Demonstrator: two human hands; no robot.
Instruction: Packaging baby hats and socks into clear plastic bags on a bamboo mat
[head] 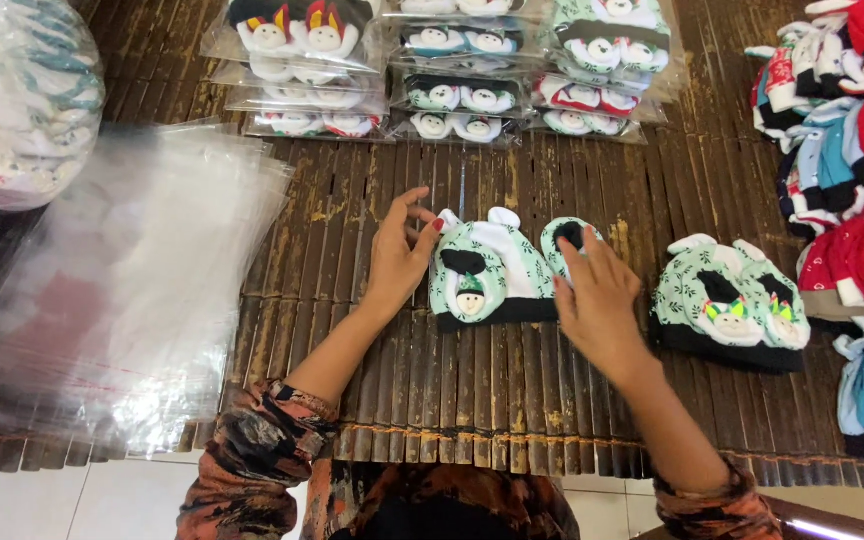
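Nearest the camera, two patterned sleeves reach forward over the edge of the slatted bamboo table. The left hand rests at the left edge of a green and white baby hat, fingers loosely spread, thumb and forefinger close together at the hat's rim and white ear. The grip here is light, a touch or faint pinch of the cloth, not a closed fist. The right hand lies flat and open on the right side of the same hat, fingers spread over a green patterned piece that peeks out beneath them; it presses down and holds nothing.

The hat lies flat in the middle of the table, between both hands. To smooth or fold it well, the judgement is to keep the right palm pressing as an anchor while the left fingers square up the edge, so the little face on the front stays centred and unwrinkled.

Just to the right lies a pair of similar hats, apart from the hands. To the left sits a stack of clear plastic bags. Farther back are rows of bagged hats, and a heap of red and blue hats at the far right.
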